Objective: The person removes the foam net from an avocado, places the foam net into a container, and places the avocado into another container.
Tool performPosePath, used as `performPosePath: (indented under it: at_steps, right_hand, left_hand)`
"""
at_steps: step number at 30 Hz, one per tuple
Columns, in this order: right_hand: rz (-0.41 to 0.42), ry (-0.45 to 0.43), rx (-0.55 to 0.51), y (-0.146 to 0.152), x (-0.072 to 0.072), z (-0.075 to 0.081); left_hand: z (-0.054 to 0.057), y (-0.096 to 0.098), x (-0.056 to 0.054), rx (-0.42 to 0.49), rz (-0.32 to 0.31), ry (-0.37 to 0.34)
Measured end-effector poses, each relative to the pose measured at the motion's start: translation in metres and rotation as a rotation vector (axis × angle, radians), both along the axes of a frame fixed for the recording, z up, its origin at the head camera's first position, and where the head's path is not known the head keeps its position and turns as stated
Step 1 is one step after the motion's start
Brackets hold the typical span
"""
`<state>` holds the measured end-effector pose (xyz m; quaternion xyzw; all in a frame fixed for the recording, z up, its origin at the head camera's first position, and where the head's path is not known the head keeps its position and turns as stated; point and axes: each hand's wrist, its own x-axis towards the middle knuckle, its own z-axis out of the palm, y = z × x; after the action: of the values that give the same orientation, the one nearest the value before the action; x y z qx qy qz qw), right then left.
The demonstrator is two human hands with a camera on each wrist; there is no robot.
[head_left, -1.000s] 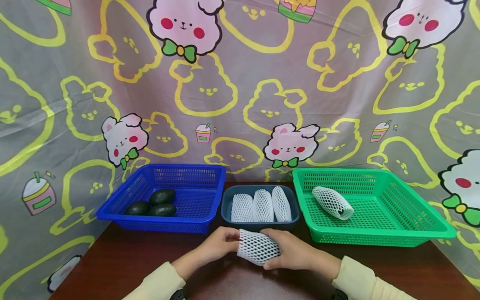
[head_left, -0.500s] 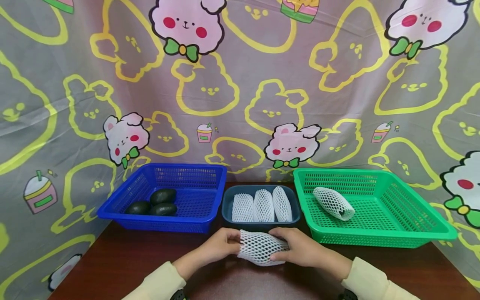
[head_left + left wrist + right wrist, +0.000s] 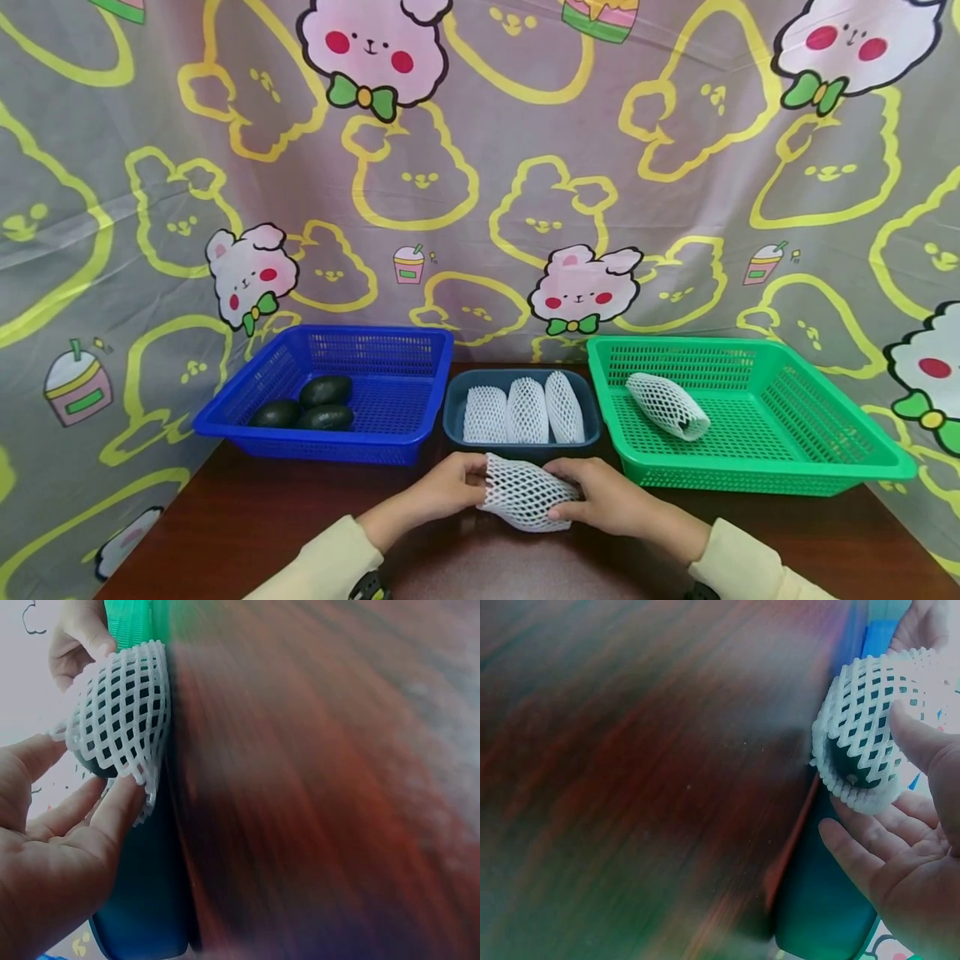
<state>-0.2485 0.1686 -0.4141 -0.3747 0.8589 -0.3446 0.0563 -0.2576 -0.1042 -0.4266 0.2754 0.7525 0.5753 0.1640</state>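
Note:
A white foam net sleeve is held just above the table's front part, between both hands. Inside it sits a dark green avocado, whose end shows at the sleeve's opening in the right wrist view. My left hand pinches the sleeve's left rim between thumb and fingers. On the other end, my right hand grips the sleeve with the thumb on the near side and the fingers beyond. Behind the hands, a dark blue-grey tray holds 3 white foam net sleeves.
At the left stands a blue basket with 3 bare avocados in it. A green basket at the right holds one netted avocado. All stand on a dark brown wooden table before a patterned cloth.
My right hand has shifted right along the sleeve, which now reaches further right. My left hand has moved slightly right with the sleeve's rim. The baskets and tray keep their contents.

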Motion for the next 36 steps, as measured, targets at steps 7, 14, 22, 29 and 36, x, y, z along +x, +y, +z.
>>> performPosePath:
  at_steps: [7,14,22,29,36]
  right_hand:
    - [0.002,-0.009,-0.004,0.000,-0.001,-0.001]
    - [-0.002,0.007,-0.012,0.000,-0.001,-0.003]
    - [-0.014,-0.009,-0.029,-0.001,-0.002,-0.004]
    - [-0.015,0.017,-0.037,-0.001,-0.002,-0.005]
    - [-0.021,-0.005,-0.038,-0.002,-0.002,-0.002]
  left_hand:
    - [-0.003,0.011,0.000,0.022,-0.028,-0.039]
    - [0.000,0.016,0.000,-0.111,0.024,0.026]
    - [0.001,0.019,0.000,-0.308,0.097,0.180]
    - [0.001,0.019,0.000,-0.328,0.093,0.216]
    - [0.002,0.014,-0.001,-0.306,0.082,0.233]
